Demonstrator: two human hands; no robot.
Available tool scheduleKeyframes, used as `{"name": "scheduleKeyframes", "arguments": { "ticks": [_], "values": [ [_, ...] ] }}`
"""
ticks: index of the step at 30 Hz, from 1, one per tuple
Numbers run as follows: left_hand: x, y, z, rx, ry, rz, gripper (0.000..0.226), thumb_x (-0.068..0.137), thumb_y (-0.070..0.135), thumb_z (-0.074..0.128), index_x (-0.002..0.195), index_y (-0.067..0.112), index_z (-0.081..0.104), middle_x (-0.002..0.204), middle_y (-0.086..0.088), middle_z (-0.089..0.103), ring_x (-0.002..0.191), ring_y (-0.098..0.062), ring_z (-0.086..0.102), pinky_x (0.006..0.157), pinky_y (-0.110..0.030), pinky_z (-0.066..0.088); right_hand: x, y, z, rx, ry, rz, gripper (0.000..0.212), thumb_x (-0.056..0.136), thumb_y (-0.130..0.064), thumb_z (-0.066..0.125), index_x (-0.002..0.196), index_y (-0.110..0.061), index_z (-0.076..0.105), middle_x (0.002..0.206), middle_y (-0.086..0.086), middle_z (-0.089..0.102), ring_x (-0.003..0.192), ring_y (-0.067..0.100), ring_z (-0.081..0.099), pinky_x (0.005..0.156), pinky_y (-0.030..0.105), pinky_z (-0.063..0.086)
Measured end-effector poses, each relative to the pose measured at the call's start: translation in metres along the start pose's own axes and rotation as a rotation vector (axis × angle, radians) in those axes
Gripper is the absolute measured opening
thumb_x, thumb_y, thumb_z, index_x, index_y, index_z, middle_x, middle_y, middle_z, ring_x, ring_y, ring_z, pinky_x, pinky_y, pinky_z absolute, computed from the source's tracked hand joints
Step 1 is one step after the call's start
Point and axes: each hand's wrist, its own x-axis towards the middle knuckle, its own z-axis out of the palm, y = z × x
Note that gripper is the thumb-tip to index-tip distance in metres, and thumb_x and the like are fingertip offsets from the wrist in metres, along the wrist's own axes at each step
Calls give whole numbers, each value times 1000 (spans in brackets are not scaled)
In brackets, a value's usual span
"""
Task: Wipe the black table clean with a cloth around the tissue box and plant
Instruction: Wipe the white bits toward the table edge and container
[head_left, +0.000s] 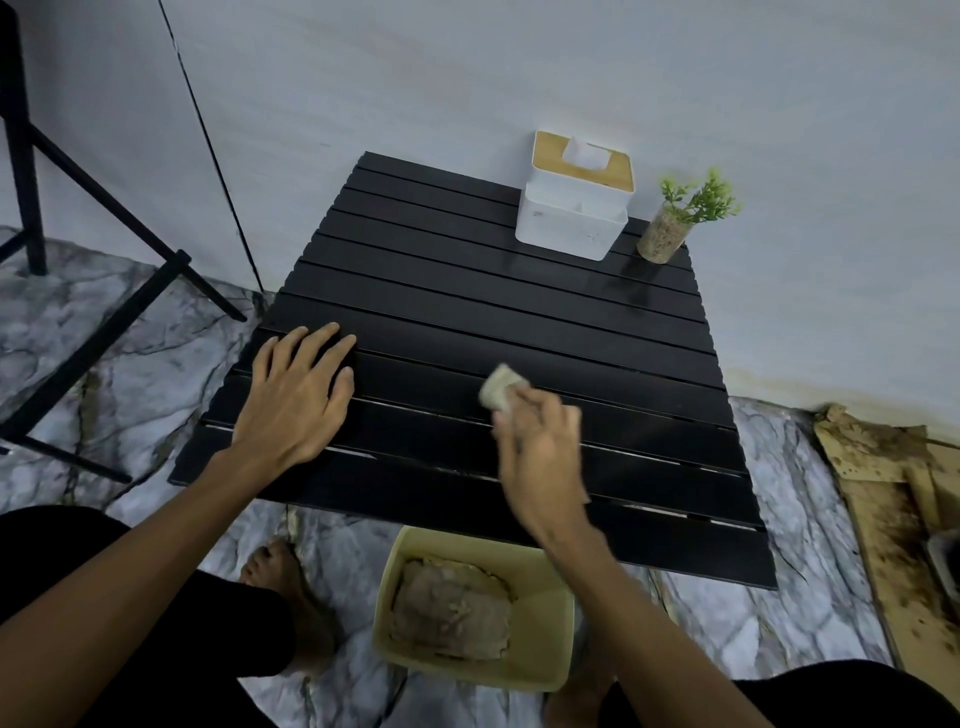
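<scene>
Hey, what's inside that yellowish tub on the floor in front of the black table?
A crumpled grey-brown cloth lies in the tub, filling its left side. Anything beneath that cloth is hidden, and the right forearm covers part of the tub's right rim.

Yellow tub (540, 629) holding crumpled rag (452, 613) on marble floor (810, 519); black stand legs (23, 182) left; stained boards (893, 561) right.
</scene>
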Motion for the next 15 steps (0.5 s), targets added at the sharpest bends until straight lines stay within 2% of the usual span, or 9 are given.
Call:
{"name": "scheduleKeyframes", "arguments": {
  "ticks": [2,5,8,10,12,14,15],
  "values": [
    [0,0,0,0,-1,2,54,100,44,21,146,23,42,155,-1,35,145,-27,23,118,-49,13,-12,-32,9,42,-81,-97,39,105,-33,48,135,-11,60,131,8,57,106,21,46,91,37,50],
    [0,-1,0,-2,-5,4,55,99,44,22,146,23,41,155,-1,35,145,-28,24,118,-50,13,-25,-51,14,14,-169,-255,51,103,-46,45,142,-15,54,139,3,53,112,21,47,97,34,46],
    [0,0,-1,-5,-7,7,55,100,44,22,146,23,41,155,-1,35,144,-28,24,118,-49,13,-22,-36,8,-21,-146,-342,43,102,-37,52,141,-20,56,137,0,54,108,18,46,92,32,45],
    [0,0,-1,4,-5,7,55,100,44,22,146,23,42,155,-2,36,144,-27,24,118,-49,13,-11,-12,2,-45,-62,-248,37,100,-26,57,136,-20,60,135,-2,56,102,16,44,85,33,46],
    [0,0,-1,8,-2,7,55,99,43,23,146,22,42,155,-2,36,144,-28,25,118,-49,14,3,20,-7,-103,42,-47,33,99,-22,59,131,-20,64,136,-2,57,101,19,45,82,40,47],
    [1,0,-1,8,-4,7,54,99,43,23,145,22,43,155,-2,37,144,-28,25,118,-50,14,18,54,-17,-188,137,161,32,100,-25,58,130,-18,65,140,-1,56,108,27,47,88,45,45],
    [1,-1,-1,9,-5,8,54,99,43,23,145,22,43,155,-3,37,144,-28,26,118,-50,15,26,70,-20,-233,167,250,34,101,-27,56,132,-17,64,145,-1,54,117,30,47,96,47,42]
  ]
}}
